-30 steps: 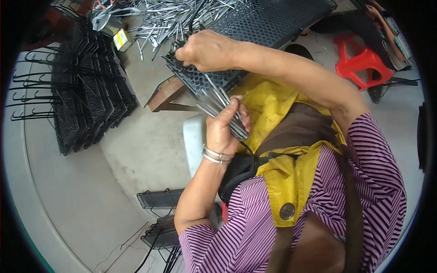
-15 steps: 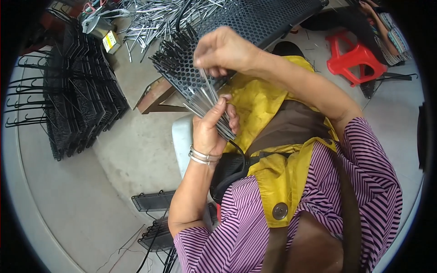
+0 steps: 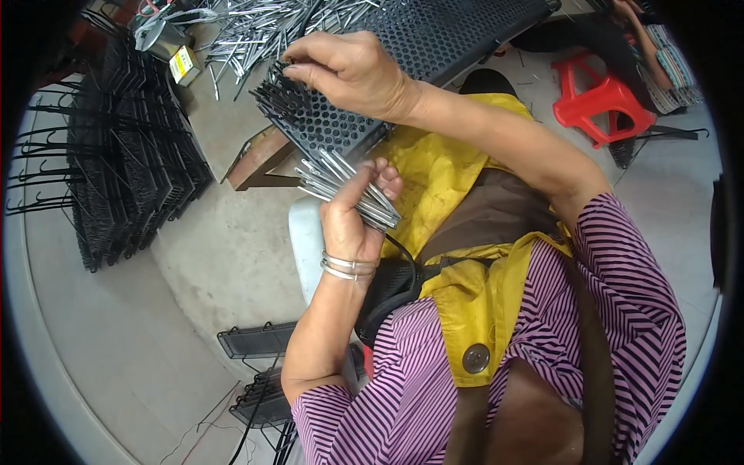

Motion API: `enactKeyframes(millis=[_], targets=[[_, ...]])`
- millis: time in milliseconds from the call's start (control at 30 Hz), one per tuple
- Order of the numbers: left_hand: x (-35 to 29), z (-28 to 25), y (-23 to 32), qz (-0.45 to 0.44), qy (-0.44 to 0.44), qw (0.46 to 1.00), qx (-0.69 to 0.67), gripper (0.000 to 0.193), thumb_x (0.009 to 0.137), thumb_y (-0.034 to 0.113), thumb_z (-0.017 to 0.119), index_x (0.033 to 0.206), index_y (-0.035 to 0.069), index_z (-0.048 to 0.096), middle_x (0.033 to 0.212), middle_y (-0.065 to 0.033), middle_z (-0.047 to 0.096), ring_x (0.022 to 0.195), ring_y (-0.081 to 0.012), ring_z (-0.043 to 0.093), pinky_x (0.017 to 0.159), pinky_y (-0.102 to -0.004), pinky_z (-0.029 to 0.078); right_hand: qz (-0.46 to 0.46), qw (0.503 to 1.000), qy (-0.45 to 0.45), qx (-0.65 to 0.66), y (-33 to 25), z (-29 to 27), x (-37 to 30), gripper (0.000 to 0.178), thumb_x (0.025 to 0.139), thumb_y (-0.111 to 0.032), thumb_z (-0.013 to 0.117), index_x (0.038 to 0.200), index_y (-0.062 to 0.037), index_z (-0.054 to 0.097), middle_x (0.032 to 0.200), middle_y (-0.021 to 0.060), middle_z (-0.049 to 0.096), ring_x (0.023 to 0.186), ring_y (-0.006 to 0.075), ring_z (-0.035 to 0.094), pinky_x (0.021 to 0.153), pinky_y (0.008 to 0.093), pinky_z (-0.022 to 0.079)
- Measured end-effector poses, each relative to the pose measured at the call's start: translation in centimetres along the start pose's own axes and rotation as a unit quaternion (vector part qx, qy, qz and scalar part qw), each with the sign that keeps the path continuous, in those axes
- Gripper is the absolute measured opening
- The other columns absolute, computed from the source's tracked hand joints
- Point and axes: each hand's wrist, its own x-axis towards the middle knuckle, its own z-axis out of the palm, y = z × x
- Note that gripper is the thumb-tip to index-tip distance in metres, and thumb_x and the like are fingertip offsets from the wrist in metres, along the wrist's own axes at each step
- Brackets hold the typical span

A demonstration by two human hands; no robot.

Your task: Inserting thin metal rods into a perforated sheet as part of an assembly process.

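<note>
My left hand (image 3: 358, 203) is wrapped round a bundle of thin silver metal rods (image 3: 335, 177) that fan out toward the upper left. Two bangles circle that wrist. Farther forward, my right hand (image 3: 353, 74) hovers above the near-left corner of a black perforated panel (image 3: 337, 128). Its thumb and forefinger come together over a cluster of short dark rods (image 3: 277, 94) standing at that corner. Whatever lies between those fingertips is too small to make out.
Many loose silver rods (image 3: 263, 35) lie heaped at the far end. Stacked black wire racks (image 3: 128, 163) with hooks stand left, near a small yellow-and-white box (image 3: 184, 65). At right are a red stool (image 3: 601, 105) and another person's arm (image 3: 647, 50). A wooden support (image 3: 260, 159) sits under the panel.
My right hand has moved from just above the silver rods, forward and left to the dark cluster. The rods in my left hand now lean more to the left.
</note>
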Motion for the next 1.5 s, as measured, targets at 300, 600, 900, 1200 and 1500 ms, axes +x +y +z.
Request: enactKeyframes(millis=[300, 600, 900, 1200, 1500], targets=[[-0.5, 0.0, 0.3, -0.069, -0.025, 0.997, 0.021, 0.017, 0.082, 0.017, 0.051, 0.093, 0.004, 0.051, 0.085, -0.0100, 0.056, 0.077, -0.0238, 0.055, 0.069, -0.0403, 0.047, -0.048, 0.993, -0.103, 0.023, 0.2, 0.9, -0.5, 0.011, 0.073, -0.006, 0.059, 0.082, 0.0004, 0.057, 0.069, 0.0122, 0.059, 0.061, 0.0246, 0.059, 0.053, 0.0296, 0.048], [-0.1, -0.7, 0.3, -0.094, -0.058, 0.993, 0.044, 0.018, 0.085, 0.025, 0.048, 0.095, 0.011, 0.051, 0.066, -0.0023, 0.047, 0.053, -0.0144, 0.041, 0.048, -0.0306, 0.036, 0.006, 0.964, -0.258, 0.070, 1.0, 0.0, 0.4, 0.009, 0.070, -0.004, 0.057, 0.078, -0.0002, 0.054, 0.063, 0.0145, 0.056, 0.058, 0.0290, 0.056, 0.052, 0.0330, 0.044], [-0.2, -0.3, 0.2, -0.066, -0.069, 0.993, 0.063, 0.021, 0.085, 0.024, 0.048, 0.096, 0.006, 0.051, 0.071, -0.0021, 0.048, 0.057, -0.0125, 0.041, 0.047, -0.0269, 0.035, 0.133, 0.949, -0.277, -0.069, -1.3, -1.0, -1.3, 0.019, 0.071, -0.015, 0.061, 0.071, 0.0030, 0.054, 0.060, 0.0196, 0.055, 0.058, 0.0328, 0.056, 0.051, 0.0361, 0.044], [-0.8, 0.2, -0.1, -0.028, -0.144, 0.987, 0.058, 0.024, 0.084, 0.023, 0.048, 0.096, 0.002, 0.048, 0.078, -0.0097, 0.054, 0.064, -0.0204, 0.053, 0.049, -0.0282, 0.043, 0.380, 0.837, -0.328, 0.217, -3.3, -3.2, -2.1, 0.012, 0.068, -0.006, 0.063, 0.074, 0.0039, 0.059, 0.058, 0.0078, 0.057, 0.047, 0.0095, 0.052, 0.042, 0.0229, 0.040], [-0.2, -0.6, -0.3, -0.049, -0.056, 0.997, 0.028, 0.028, 0.085, 0.027, 0.048, 0.098, 0.002, 0.048, 0.082, -0.0102, 0.055, 0.073, -0.0226, 0.054, 0.063, -0.0338, 0.045, 0.258, 0.954, -0.029, 0.149, -1.6, -2.9, -0.8, 0.010, 0.072, -0.008, 0.064, 0.070, -0.0003, 0.058, 0.057, -0.0002, 0.055, 0.050, 0.0027, 0.048, 0.043, 0.0164, 0.038]])
